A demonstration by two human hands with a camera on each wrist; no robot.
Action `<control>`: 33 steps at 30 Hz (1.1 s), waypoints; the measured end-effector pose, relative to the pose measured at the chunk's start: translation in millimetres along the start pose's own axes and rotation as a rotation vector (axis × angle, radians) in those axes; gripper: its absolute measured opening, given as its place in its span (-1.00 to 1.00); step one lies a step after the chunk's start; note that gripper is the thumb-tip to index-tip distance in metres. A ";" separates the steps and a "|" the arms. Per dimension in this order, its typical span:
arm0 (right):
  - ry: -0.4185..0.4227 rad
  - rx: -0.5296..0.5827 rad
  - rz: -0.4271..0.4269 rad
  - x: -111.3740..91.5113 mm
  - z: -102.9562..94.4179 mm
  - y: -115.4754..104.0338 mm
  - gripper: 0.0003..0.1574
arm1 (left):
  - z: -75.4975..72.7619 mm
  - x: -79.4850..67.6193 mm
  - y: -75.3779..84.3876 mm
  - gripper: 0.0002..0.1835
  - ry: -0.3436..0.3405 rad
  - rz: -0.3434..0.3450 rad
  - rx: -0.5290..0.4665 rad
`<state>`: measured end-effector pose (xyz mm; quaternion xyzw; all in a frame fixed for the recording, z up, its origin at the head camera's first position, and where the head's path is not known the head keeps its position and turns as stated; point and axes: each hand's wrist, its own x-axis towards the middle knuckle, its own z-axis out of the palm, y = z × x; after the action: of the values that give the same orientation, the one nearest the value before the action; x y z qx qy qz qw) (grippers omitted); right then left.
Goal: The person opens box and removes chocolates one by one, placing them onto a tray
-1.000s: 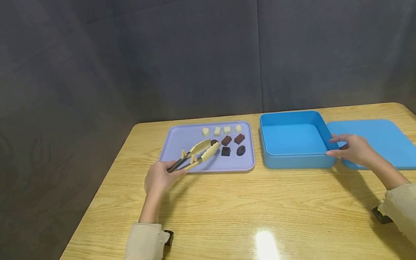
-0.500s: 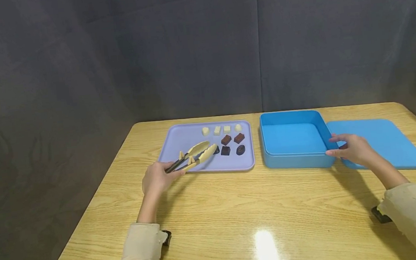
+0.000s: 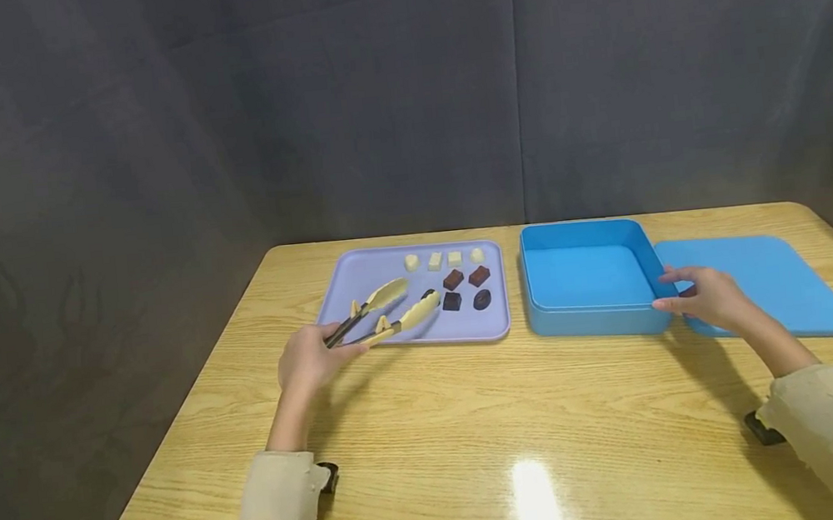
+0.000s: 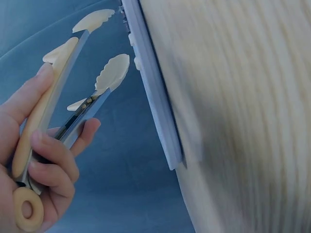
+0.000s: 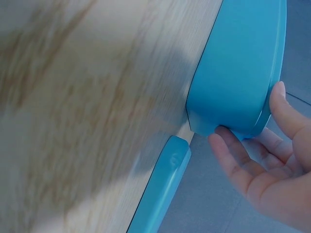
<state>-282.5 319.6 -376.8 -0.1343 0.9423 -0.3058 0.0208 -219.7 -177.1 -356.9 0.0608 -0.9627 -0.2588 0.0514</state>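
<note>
My left hand (image 3: pixel 310 358) holds a pair of kitchen tongs (image 4: pixel 36 116) with cream scalloped tips and cream grips. The tips stand spread over the lilac tray (image 3: pixel 343 280), one overlapping a dark chocolate (image 3: pixel 429 293) that is partly hidden. To its right on the tray lie a dark square chocolate (image 3: pixel 452 301) and a dark oval one (image 3: pixel 482 300). Behind these are two reddish-brown chocolates (image 3: pixel 453 280), then a row of several white ones (image 3: pixel 435 261). My right hand (image 3: pixel 714 298) grips the front right corner of a lidless blue box (image 3: pixel 596 322), thumb at the rim.
A flat blue lid (image 3: pixel 780 283) lies on the wooden table (image 3: pixel 432 426) right of the box. Dark curtains (image 3: pixel 387 112) hang behind and beside the table. The box stands a short gap to the right of the tray.
My left hand has drawn slightly left with the tongs, and their tips have spread wider apart. More of the dark chocolates showed half a second ago. My right hand stays at the box.
</note>
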 end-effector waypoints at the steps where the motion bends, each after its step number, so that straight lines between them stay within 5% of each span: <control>1: 0.000 -0.004 -0.001 0.0 0.0 0.0 -0.19 | -0.8 -0.8 -0.2 -0.33 0.003 0.006 -0.005; 20: 0.009 -0.023 -0.008 0.7 -0.2 0.1 -0.18 | -5.1 -15.4 -11.1 -0.22 0.008 0.077 -0.191; 33: 0.012 -0.025 -0.008 0.5 0.0 0.4 -0.18 | -5.3 -24.0 -23.4 -0.17 -0.054 0.103 -0.215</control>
<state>-283.1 319.8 -377.0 -0.1367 0.9456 -0.2951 0.0124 -193.2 -196.4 -365.7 -0.0017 -0.9323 -0.3589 0.0448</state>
